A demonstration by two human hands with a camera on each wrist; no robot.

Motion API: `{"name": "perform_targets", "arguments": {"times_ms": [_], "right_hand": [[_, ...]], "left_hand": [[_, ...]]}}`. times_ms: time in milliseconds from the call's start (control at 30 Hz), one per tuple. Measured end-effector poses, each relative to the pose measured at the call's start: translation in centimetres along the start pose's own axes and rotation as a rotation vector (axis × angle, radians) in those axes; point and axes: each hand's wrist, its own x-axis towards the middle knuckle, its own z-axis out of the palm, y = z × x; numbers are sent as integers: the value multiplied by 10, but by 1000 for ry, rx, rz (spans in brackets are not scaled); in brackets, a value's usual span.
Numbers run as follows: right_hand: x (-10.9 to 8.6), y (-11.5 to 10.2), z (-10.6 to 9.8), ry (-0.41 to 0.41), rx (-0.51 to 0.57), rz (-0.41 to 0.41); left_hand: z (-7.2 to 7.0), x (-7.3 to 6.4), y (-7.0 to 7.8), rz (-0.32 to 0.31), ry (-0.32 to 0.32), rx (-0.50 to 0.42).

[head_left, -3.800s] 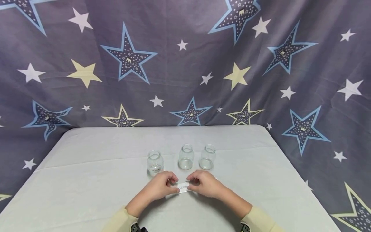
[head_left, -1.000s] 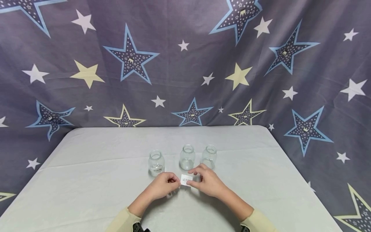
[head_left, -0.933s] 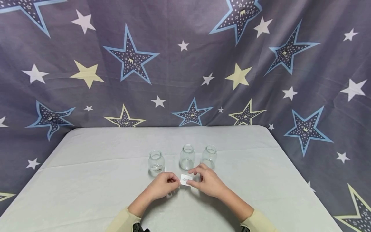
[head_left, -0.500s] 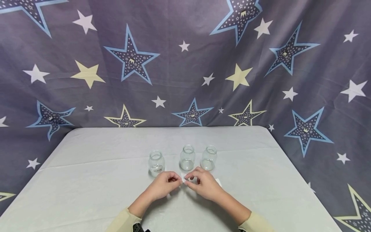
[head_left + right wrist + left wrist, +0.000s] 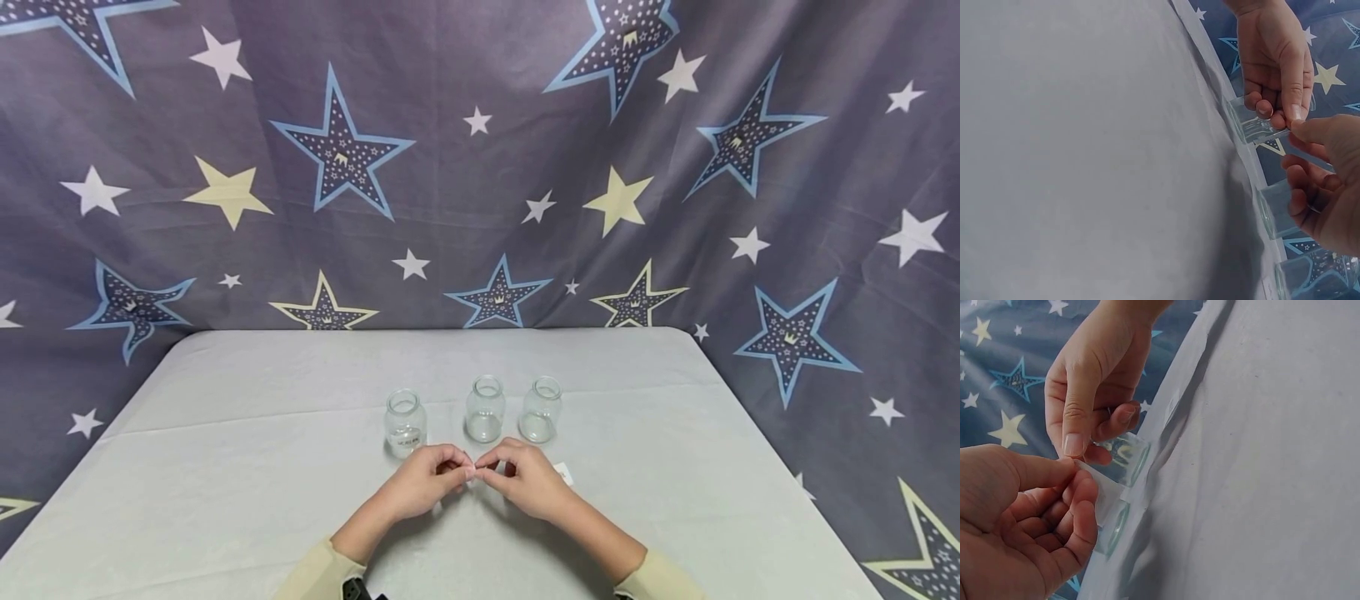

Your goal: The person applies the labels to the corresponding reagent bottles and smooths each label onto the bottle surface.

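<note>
My left hand [image 5: 429, 482] pinches a small white label [image 5: 1102, 490], which shows as a flat slip behind its fingers in the left wrist view. Thumb and index finger of my right hand [image 5: 528, 479] pinch at the same corner, so the fingertips of both hands meet. In the head view the label is almost hidden between them. Just beyond the hands, a glass jar [image 5: 405, 421] with dark writing on a label low on its front stands upright at left. Two more glass jars, one in the middle [image 5: 484, 410] and one at right [image 5: 541, 411], stand upright behind the fingers.
Another white slip [image 5: 563, 474] lies on the table to the right of my right hand, partly covered by it. The pale cloth-covered table [image 5: 247, 467] runs back to a dark curtain [image 5: 435, 167] printed with stars.
The written label, earlier facing up between spread fingers, has been raised and turned edge-on. My right fingers have closed in to meet the left ones. The slip at right has come into view. Jars stay put.
</note>
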Motion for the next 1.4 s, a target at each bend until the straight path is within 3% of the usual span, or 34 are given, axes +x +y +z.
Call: {"name": "perform_targets", "arguments": {"times_ms": [567, 1400], "right_hand": [[-1, -3, -5, 10, 22, 130], [-1, -2, -15, 92, 69, 206]], "left_hand": [[0, -1, 4, -17, 30, 1], [4, -4, 3, -71, 76, -41]]}}
